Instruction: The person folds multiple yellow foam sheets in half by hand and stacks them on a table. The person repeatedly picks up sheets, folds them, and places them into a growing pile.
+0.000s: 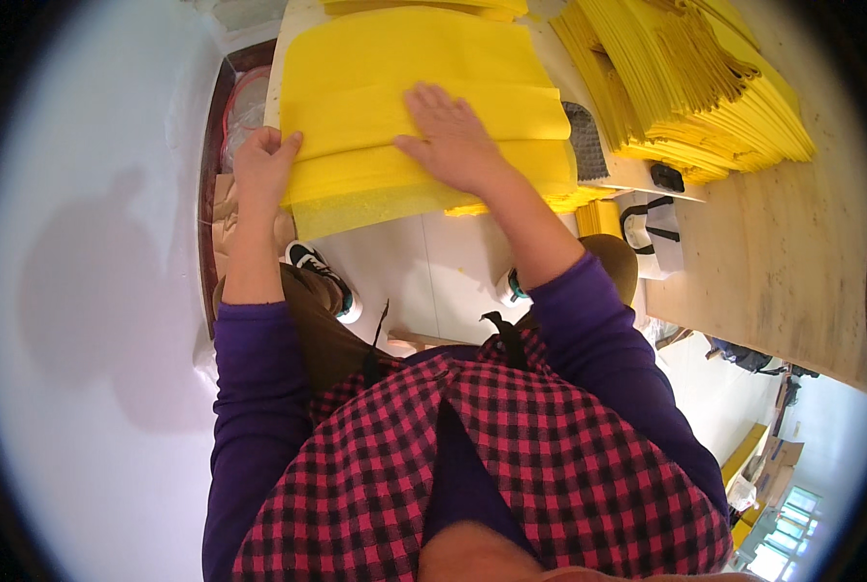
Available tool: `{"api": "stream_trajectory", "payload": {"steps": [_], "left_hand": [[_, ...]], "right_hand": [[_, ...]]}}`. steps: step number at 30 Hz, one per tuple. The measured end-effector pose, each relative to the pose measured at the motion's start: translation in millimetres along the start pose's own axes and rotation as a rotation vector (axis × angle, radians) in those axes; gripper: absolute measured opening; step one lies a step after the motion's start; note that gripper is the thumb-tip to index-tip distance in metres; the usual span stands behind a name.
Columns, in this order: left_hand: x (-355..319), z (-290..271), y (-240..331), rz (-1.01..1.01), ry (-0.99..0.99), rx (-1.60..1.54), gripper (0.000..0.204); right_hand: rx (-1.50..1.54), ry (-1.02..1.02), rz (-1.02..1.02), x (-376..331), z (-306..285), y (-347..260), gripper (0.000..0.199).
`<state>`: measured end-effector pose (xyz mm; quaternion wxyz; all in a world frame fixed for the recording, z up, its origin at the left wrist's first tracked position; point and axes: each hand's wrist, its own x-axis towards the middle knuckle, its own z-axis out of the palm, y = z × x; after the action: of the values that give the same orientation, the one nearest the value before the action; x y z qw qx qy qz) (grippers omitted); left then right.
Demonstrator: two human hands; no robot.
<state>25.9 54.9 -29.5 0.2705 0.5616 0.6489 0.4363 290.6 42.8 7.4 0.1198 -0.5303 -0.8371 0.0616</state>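
Observation:
A yellow fabric sheet (356, 116) lies on a pile of similar yellow sheets, with a fold running across it. Its near end hangs over the table's front edge as a thinner, see-through flap. My left hand (261, 167) pinches the sheet's left edge between thumb and fingers. Flat on the sheet, right of its middle, rests my right hand (453, 143), palm down with fingers stretched out. It holds nothing.
Tall stacks of folded yellow fabric (686, 82) stand on the wooden table at the right. Beside the sheet lies a grey textured pad (584, 141), with a small black object (666, 177) near it. A white bag with black handles (652, 238) sits below. A white wall (94, 291) is at my left.

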Motion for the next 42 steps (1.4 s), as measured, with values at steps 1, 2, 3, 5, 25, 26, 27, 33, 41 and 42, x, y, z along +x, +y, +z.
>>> {"api": "stream_trajectory", "payload": {"steps": [1,2,3,5,25,26,27,33,41,42], "left_hand": [[0.5,-0.2,-0.4,0.000,-0.001,-0.006,0.028],[0.7,-0.1,-0.8,-0.009,-0.011,-0.016,0.028],[0.6,0.5,-1.3,0.004,-0.007,-0.022,0.026],[0.8,2.0,-2.0,0.023,-0.018,-0.060,0.025],[-44.3,150.3,149.4,0.641,-0.467,0.591,0.057],[-38.1,147.2,139.2,0.621,-0.453,0.650,0.060],[-32.4,142.6,128.4,0.574,-0.479,0.717,0.062],[-11.0,77.7,68.4,0.349,-0.344,0.790,0.066],[-12.3,56.3,59.4,0.281,-0.265,0.894,0.065],[-12.4,56.5,60.0,0.284,-0.260,0.892,0.066]], "right_hand": [[-0.076,-0.025,0.045,-5.8,-2.3,15.8,0.075],[-0.086,-0.030,0.064,-11.1,-7.0,33.5,0.075],[-0.118,-0.087,0.124,-18.4,-12.2,50.7,0.075],[-0.161,-0.049,0.186,-33.1,-20.5,78.4,0.076],[-0.321,-0.055,0.257,-43.7,-16.4,100.9,0.077],[-0.284,-0.045,0.280,-43.3,-14.4,100.6,0.077],[-0.236,-0.010,0.281,-43.1,-13.1,100.4,0.077],[-0.199,0.011,0.283,-44.2,-11.0,99.9,0.080],[-0.112,0.032,0.323,-45.7,-22.1,92.7,0.081],[-0.113,-0.004,0.371,-44.8,-26.4,90.4,0.081]]}}
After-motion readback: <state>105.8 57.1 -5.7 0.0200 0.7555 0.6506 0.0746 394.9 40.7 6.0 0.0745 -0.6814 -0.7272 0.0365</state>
